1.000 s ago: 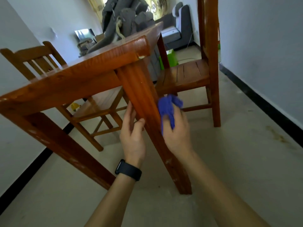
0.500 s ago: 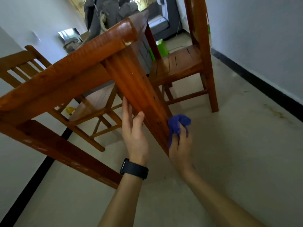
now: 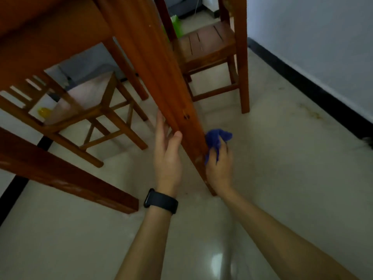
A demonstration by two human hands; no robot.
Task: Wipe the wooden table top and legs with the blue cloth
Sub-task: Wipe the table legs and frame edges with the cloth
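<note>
Blue cloth (image 3: 217,141): bunched into a wad and pressed against the right face of the near leg, low down, near the floor.
Right hand (image 3: 219,166): clenched around the blue cloth, fingers curled over it, palm toward the wood.
Near leg (image 3: 167,93): reddish-brown, slanting across the view from the worktop's underside to the floor; a dark knot is seen just above the cloth.
Left hand (image 3: 167,156): released and empty — fingers extended along the leg's left face, thumb tip touching the front edge. A black wristband (image 3: 160,201) is worn.
Worktop (image 3: 44,33): only its underside and apron are seen, so the state of the top cannot be judged.
Surroundings: 2 wooden chairs (image 3: 214,47) stand close behind; the floor (image 3: 282,158) is pale and glossy.
Step judged: lower part of 1 leg being wiped.
Risks: the foot could be skipped as the cloth runs out of leg; the back face could be missed, being hidden; the cloth could drag on the floor and pick up grit — then scratch the finish.
</note>
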